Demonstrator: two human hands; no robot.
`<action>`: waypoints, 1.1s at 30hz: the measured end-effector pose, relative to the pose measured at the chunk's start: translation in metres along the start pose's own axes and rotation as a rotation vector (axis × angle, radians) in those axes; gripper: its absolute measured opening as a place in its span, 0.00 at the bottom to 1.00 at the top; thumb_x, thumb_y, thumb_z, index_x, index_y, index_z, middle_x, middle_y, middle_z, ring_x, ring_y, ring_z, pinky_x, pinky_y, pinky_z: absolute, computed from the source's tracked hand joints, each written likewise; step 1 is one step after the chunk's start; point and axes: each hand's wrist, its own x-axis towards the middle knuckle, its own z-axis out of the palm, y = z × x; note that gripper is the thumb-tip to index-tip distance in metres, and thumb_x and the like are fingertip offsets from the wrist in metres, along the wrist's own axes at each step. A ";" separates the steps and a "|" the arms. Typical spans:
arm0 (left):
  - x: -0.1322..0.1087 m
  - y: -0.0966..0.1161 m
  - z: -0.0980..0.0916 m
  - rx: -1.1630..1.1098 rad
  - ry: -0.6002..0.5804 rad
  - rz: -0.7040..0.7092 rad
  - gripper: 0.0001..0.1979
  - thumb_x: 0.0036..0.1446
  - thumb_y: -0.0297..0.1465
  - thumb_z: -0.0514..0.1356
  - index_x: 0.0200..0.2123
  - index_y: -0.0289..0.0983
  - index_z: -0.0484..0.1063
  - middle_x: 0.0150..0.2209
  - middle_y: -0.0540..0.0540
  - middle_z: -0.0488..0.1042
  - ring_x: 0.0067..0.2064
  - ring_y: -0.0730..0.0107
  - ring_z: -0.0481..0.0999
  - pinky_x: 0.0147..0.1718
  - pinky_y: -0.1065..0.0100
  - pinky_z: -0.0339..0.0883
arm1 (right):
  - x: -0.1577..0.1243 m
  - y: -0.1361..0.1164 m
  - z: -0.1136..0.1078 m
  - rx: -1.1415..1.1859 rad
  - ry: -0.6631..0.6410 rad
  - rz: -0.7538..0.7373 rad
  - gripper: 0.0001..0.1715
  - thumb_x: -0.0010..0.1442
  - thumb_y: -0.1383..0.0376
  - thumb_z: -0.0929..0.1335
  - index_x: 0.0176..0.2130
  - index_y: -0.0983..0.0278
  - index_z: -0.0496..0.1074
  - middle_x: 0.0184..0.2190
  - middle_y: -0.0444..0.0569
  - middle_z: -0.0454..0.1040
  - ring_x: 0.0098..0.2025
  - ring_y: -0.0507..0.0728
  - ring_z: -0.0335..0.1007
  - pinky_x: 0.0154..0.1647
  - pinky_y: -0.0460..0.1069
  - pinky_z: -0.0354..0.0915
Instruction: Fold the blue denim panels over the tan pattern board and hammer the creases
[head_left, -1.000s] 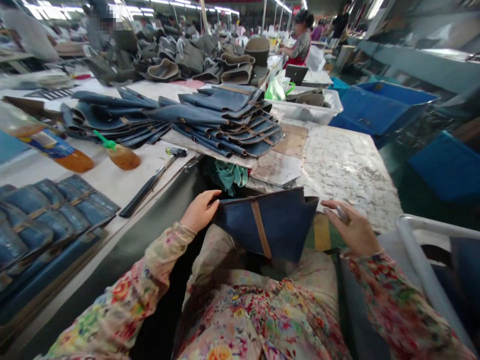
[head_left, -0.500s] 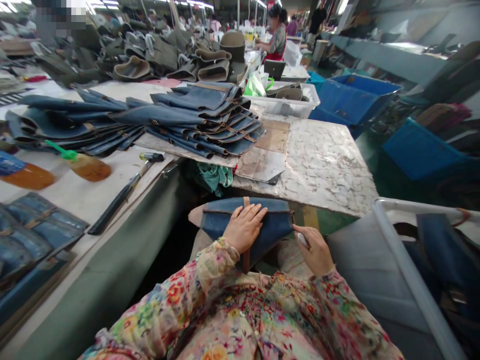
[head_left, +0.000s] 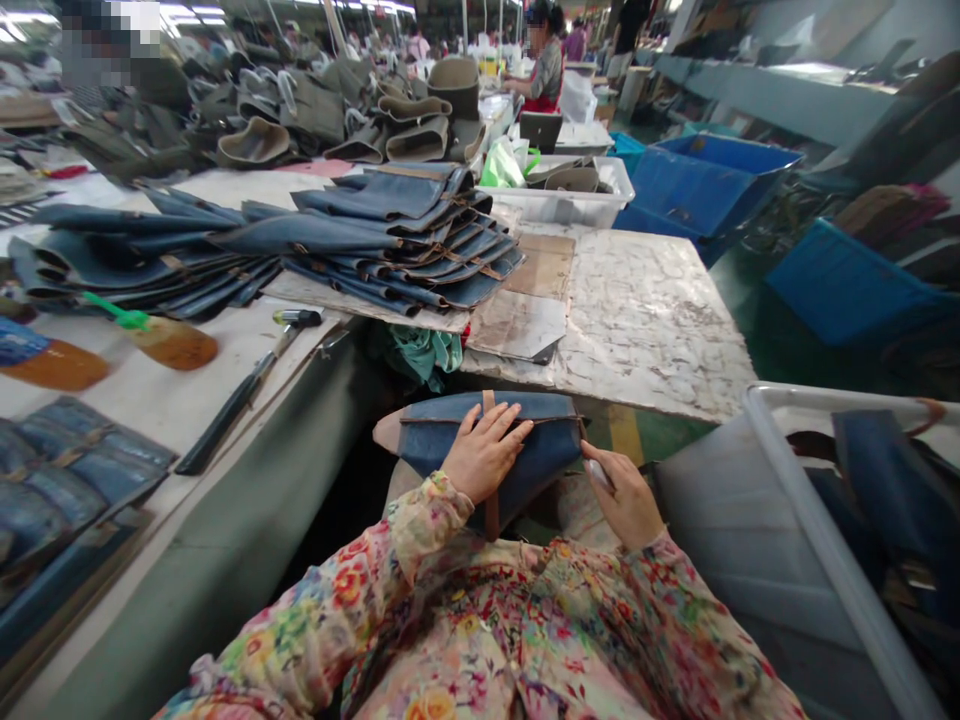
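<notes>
A folded blue denim piece [head_left: 551, 445] with a brown strap down its middle lies across my lap. My left hand [head_left: 484, 455] rests flat on top of it with fingers spread. At the piece's right edge, my right hand [head_left: 626, 500] is curled around a small pale object that I cannot make out. Both arms wear floral sleeves.
A stack of blue denim pieces [head_left: 405, 235] sits on the table [head_left: 652, 320] ahead, with cardboard sheets [head_left: 525, 320] beside it. A hammer [head_left: 247, 385] and glue bottles [head_left: 161, 340] lie at left. A grey bin [head_left: 757, 540] with blue pieces stands at right. People work at the back.
The denim piece went from being held up open in front of me to lying folded on my lap. My left hand moved onto it, and my right hand came to its edge.
</notes>
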 end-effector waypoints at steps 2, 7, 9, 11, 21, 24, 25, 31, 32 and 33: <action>0.003 0.004 -0.002 0.009 0.030 -0.025 0.16 0.61 0.31 0.48 0.51 0.42 0.66 0.56 0.45 0.64 0.56 0.63 0.61 0.57 0.55 0.48 | 0.000 -0.001 0.000 0.006 -0.007 0.006 0.21 0.60 0.62 0.59 0.53 0.60 0.64 0.45 0.52 0.71 0.47 0.59 0.66 0.49 0.56 0.64; 0.017 0.023 -0.004 0.062 0.008 -0.065 0.15 0.61 0.28 0.47 0.47 0.37 0.67 0.48 0.43 0.69 0.48 0.63 0.66 0.47 0.59 0.58 | 0.002 -0.004 -0.003 0.016 -0.023 0.024 0.21 0.61 0.61 0.59 0.53 0.61 0.64 0.44 0.52 0.71 0.46 0.59 0.66 0.49 0.56 0.64; 0.023 0.030 -0.002 0.063 -0.020 -0.042 0.16 0.62 0.29 0.45 0.49 0.35 0.66 0.46 0.42 0.70 0.47 0.63 0.66 0.46 0.60 0.59 | 0.002 -0.006 -0.004 0.026 -0.034 0.042 0.22 0.61 0.60 0.59 0.53 0.61 0.64 0.44 0.52 0.71 0.46 0.59 0.67 0.49 0.55 0.64; 0.027 0.036 0.003 0.060 -0.036 -0.019 0.17 0.63 0.30 0.44 0.51 0.34 0.64 0.47 0.42 0.69 0.48 0.63 0.66 0.47 0.60 0.58 | 0.001 -0.007 -0.004 0.042 -0.053 0.075 0.22 0.61 0.59 0.58 0.54 0.60 0.63 0.45 0.51 0.71 0.46 0.58 0.68 0.48 0.54 0.65; 0.048 0.050 0.024 0.023 -0.053 0.078 0.20 0.64 0.34 0.44 0.53 0.29 0.62 0.49 0.41 0.67 0.50 0.63 0.63 0.46 0.64 0.57 | 0.020 -0.012 -0.031 -0.027 -0.068 0.193 0.29 0.61 0.52 0.58 0.57 0.62 0.59 0.51 0.52 0.67 0.49 0.57 0.67 0.47 0.49 0.65; 0.053 0.049 0.023 0.027 -0.080 0.100 0.20 0.64 0.35 0.43 0.53 0.30 0.61 0.45 0.42 0.69 0.45 0.64 0.65 0.41 0.63 0.58 | 0.030 -0.010 -0.035 -0.105 -0.054 0.179 0.30 0.63 0.53 0.54 0.59 0.65 0.56 0.48 0.55 0.68 0.48 0.58 0.66 0.48 0.51 0.63; 0.055 0.048 0.021 0.030 -0.091 0.105 0.19 0.64 0.35 0.43 0.52 0.31 0.62 0.42 0.42 0.69 0.44 0.64 0.65 0.40 0.62 0.58 | 0.032 -0.009 -0.034 -0.133 -0.043 0.172 0.31 0.63 0.53 0.54 0.59 0.66 0.57 0.46 0.56 0.69 0.47 0.58 0.66 0.48 0.52 0.63; 0.056 0.043 0.016 -0.022 -0.082 0.122 0.15 0.63 0.34 0.46 0.46 0.33 0.66 0.39 0.45 0.69 0.41 0.65 0.65 0.36 0.63 0.59 | 0.049 -0.017 -0.028 -0.250 0.054 0.003 0.24 0.63 0.59 0.57 0.53 0.65 0.65 0.44 0.56 0.67 0.46 0.59 0.61 0.47 0.55 0.61; 0.054 0.042 0.017 -0.044 -0.069 0.111 0.15 0.63 0.33 0.46 0.47 0.33 0.65 0.40 0.45 0.69 0.42 0.65 0.65 0.38 0.63 0.59 | 0.051 -0.021 -0.029 -0.266 0.050 -0.024 0.23 0.62 0.60 0.57 0.53 0.64 0.66 0.44 0.56 0.66 0.46 0.59 0.61 0.48 0.55 0.61; 0.051 0.040 0.017 -0.063 -0.056 0.095 0.16 0.63 0.33 0.45 0.49 0.34 0.64 0.40 0.45 0.69 0.43 0.66 0.65 0.40 0.64 0.59 | 0.053 -0.025 -0.031 -0.279 0.039 -0.047 0.22 0.62 0.61 0.58 0.53 0.64 0.66 0.44 0.55 0.66 0.46 0.59 0.61 0.48 0.55 0.61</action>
